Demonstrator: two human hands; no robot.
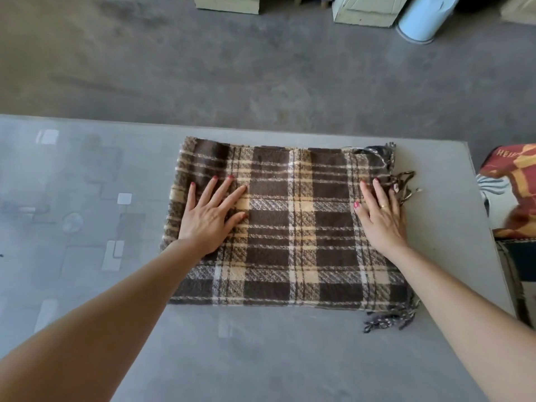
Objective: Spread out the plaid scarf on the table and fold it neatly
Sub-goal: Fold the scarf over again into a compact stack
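The plaid scarf (293, 227), brown, cream and white, lies folded into a flat rectangle in the middle of the grey table (261, 358). Its fringe sticks out at the right edge, far and near. My left hand (210, 217) rests flat on the scarf's left part, fingers spread, palm down. Flat on the scarf's right edge lies my right hand (381, 217), its fingertips touching the fringe. Neither hand grips the cloth.
The table's far edge runs just behind the scarf and its right edge just past the fringe. A red and orange patterned cloth (516, 192) lies off the table at right. Pale boxes (365, 10) and a light blue bin (420, 18) stand on the floor beyond.
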